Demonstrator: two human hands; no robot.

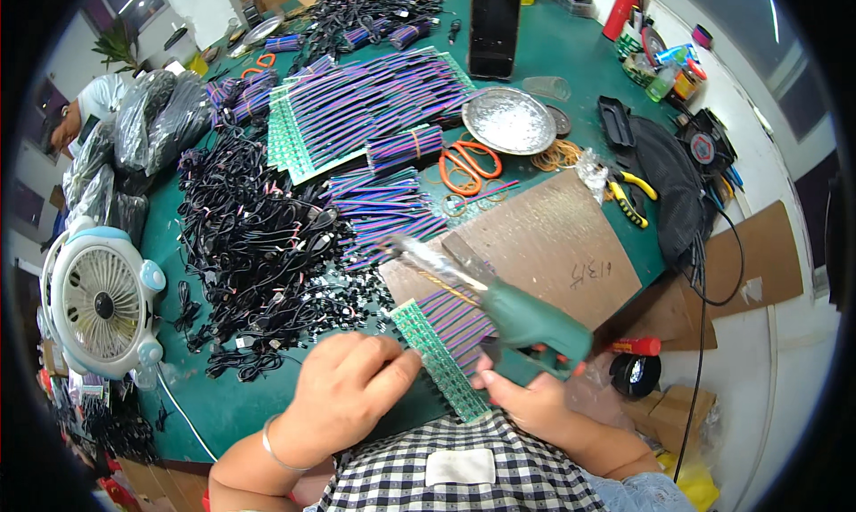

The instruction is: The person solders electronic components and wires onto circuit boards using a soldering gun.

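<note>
My right hand (535, 405) grips a green soldering gun (539, 325) by its handle, and the gun's metal barrel slants up and left over the board. In front of me lies a green circuit board panel (437, 360) with rows of small boards; purple-and-black striped wires (455, 320) extend from its far side. My left hand (352, 387) is closed at the panel's left edge, fingers curled and pinched together; what they hold, if anything, is hidden. Beneath the gun and wires is a brown board (562, 253), with a small dark bar on it.
Black cables (259, 235) pile up at left, beside a fan (102, 307). Wired panels (374, 111) lie farther back. Orange scissors (468, 169), a metal dish (508, 119), yellow-handled pliers (631, 200) and a phone (493, 32) surround the brown board. Another person (89, 102) sits far left.
</note>
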